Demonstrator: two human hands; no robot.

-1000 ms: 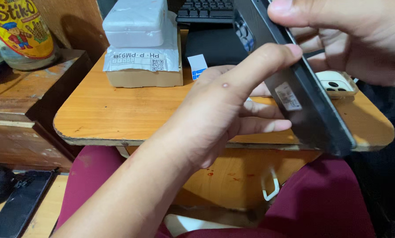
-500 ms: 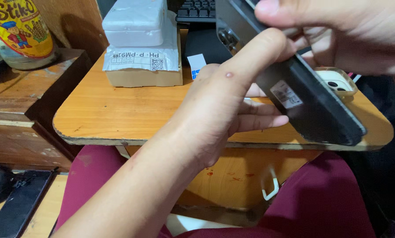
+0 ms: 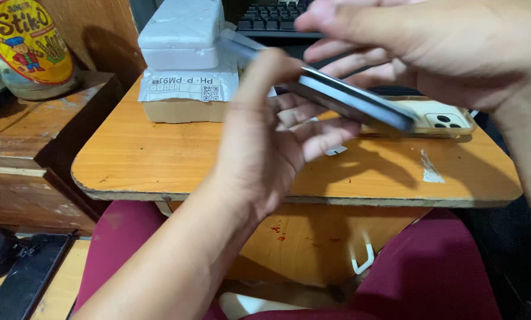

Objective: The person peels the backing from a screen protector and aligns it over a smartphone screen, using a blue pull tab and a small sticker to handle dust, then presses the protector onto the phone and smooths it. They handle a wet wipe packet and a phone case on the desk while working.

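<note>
I take the small wooden table [image 3: 159, 169] as my landmark and read across from its left. Off its left edge stands a plastic jar [image 3: 25, 50] with a yellow label, on a darker wooden stand. On the table's rear left corner a white foam block [image 3: 182, 32] lies on a taped cardboard parcel [image 3: 185, 98]. Over the table's middle my left hand [image 3: 265, 148] is raised, fingers curled narrow round the near end of a dark slim phone [image 3: 354, 101], which hangs tilted above the tabletop, touching nothing below. My right hand [image 3: 443, 47] pinches the phone's upper edge from above, thumb and fingers closed on it. Under the phone, on the table's right half, lies a gold phone case [image 3: 443, 121], camera cutout showing. A keyboard [image 3: 274, 15] sits beyond the rear edge.

To handle the phone well, I judge both grips should stay on its edges. The table's front half offers open room; the case's rim sits close beneath the phone.
</note>
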